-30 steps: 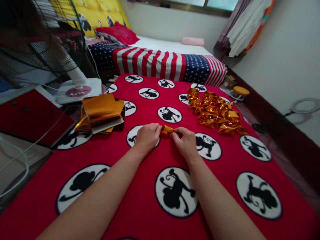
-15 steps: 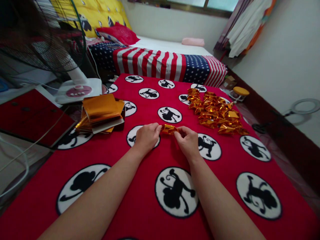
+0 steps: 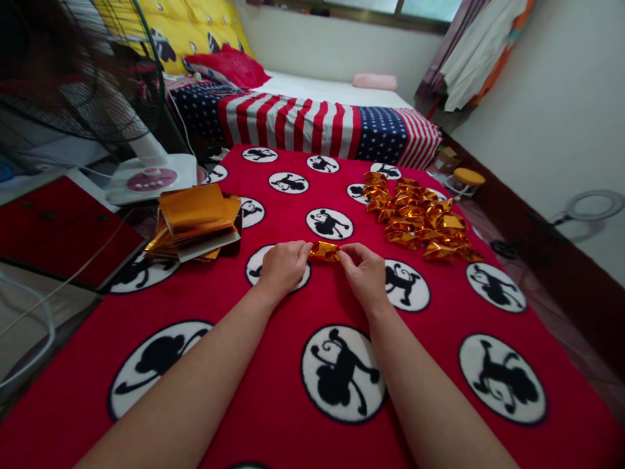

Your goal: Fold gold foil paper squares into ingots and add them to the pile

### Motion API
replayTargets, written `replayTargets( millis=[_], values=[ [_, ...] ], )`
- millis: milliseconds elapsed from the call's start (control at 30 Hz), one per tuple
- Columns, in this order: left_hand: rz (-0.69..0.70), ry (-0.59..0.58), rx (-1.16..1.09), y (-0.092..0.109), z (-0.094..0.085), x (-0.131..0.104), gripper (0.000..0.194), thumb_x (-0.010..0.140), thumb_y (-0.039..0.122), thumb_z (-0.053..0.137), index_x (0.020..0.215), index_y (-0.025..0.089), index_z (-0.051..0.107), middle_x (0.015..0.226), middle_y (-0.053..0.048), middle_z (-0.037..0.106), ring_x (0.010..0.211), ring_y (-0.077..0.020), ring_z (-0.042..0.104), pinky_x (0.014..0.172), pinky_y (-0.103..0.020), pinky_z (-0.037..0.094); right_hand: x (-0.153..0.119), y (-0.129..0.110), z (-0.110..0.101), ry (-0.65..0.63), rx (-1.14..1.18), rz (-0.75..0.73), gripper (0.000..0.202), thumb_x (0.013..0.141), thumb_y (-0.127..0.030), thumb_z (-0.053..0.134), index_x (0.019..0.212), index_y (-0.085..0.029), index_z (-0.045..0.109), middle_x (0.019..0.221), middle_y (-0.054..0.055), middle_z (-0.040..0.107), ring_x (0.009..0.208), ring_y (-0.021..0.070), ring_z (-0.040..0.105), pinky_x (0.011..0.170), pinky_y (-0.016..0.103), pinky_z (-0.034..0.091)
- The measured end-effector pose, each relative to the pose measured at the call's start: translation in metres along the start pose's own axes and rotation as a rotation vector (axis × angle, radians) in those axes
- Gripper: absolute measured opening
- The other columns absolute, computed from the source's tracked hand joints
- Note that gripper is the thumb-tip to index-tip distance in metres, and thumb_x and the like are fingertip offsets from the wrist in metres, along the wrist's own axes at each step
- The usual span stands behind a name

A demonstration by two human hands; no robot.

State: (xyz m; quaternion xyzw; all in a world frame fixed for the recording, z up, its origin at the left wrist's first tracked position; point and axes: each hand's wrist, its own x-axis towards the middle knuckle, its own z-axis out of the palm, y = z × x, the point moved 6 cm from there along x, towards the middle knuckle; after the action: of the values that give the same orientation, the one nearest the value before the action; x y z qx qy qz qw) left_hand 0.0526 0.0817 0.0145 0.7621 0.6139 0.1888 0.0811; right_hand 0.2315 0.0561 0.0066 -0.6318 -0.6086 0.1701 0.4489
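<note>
A small folded piece of shiny gold foil paper (image 3: 325, 251) is held between my two hands over the red cloth with monkey prints (image 3: 273, 339). My left hand (image 3: 284, 266) pinches its left end, fingers curled. At its right end, my right hand (image 3: 364, 273) grips it between thumb and index finger. To the left lies a stack of flat gold foil sheets (image 3: 195, 218), some showing pale undersides. Several folded gold foil pieces (image 3: 420, 218) are heaped on the cloth at the right.
A fan with a white base (image 3: 153, 176) stands at the left, beside a dark red panel (image 3: 63, 228) and loose cables. Behind the cloth is a bed with a striped, starred cover (image 3: 293, 124). A yellow-topped stool (image 3: 469, 176) is at the right.
The camera view has shifted slightly. My right fingers have moved a little on the right end of the foil piece; both hands still hold it.
</note>
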Motion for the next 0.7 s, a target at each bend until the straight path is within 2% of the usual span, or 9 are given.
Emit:
replayTargets(
  millis=[333,700],
  values=[
    [0.044,-0.018,0.034,0.0042,0.0021,-0.0018,0.042,0.099,0.040,0.033,0.090,0.021,0.070,0.088,-0.008,0.074,0.080,-0.0217,0.067,0.063,-0.030,0.035,-0.0027,-0.0042,0.0025,-0.028,-0.097,-0.031,0.019,0.082,-0.032,0.056,0.079,-0.021,0.071,0.074,0.003,0.070,0.064,0.0169,0.060,0.056,0.024,0.039],
    [0.041,-0.038,0.007,0.0036,0.0026,-0.0021,0.041,0.098,0.040,0.034,0.091,0.023,0.070,0.089,-0.007,0.074,0.080,-0.0210,0.067,0.064,-0.029,0.037,-0.0031,-0.0045,0.0027,-0.029,-0.087,-0.028,0.018,0.081,-0.032,0.057,0.076,-0.021,0.069,0.069,0.002,0.069,0.062,0.0167,0.060,0.054,0.024,0.038]
  ],
)
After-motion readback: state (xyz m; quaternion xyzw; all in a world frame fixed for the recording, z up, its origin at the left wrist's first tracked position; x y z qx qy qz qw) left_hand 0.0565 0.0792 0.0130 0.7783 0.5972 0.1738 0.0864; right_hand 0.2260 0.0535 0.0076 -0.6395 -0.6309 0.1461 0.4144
